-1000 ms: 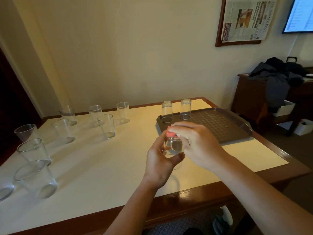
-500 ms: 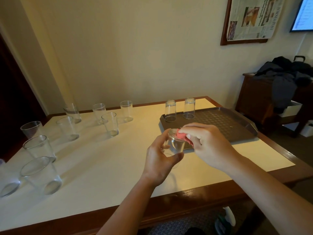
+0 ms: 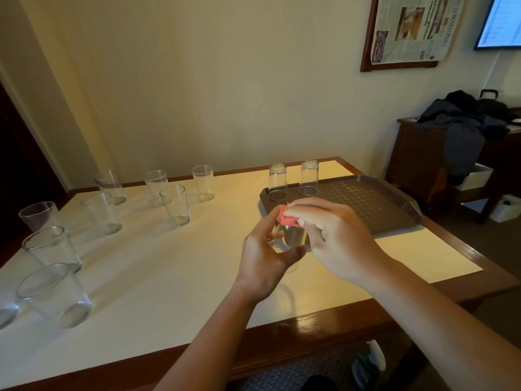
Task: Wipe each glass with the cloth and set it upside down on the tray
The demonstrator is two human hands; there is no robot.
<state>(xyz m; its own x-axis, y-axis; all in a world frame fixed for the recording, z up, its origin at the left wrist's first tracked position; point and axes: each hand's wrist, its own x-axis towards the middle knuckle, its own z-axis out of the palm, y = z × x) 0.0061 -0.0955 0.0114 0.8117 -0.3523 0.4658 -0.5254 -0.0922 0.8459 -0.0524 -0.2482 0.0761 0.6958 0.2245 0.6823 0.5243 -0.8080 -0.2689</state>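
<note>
Head view: left hand [image 3: 266, 256] wrapped around a clear glass [image 3: 293, 237], held above the bench [image 3: 169, 277]. Right hand [image 3: 332, 235] pinches a pink cloth [image 3: 286, 218] at its rim. Two glasses [image 3: 277, 182] stand inverted on the brown tray [image 3: 380, 204]. Framed newspaper [image 3: 414, 26] on the wall, text unreadable.

Left hand [image 3: 265, 249] grips glass [image 3: 293, 237]; right hand [image 3: 335, 235] presses pink cloth [image 3: 287, 218] into it.
</note>
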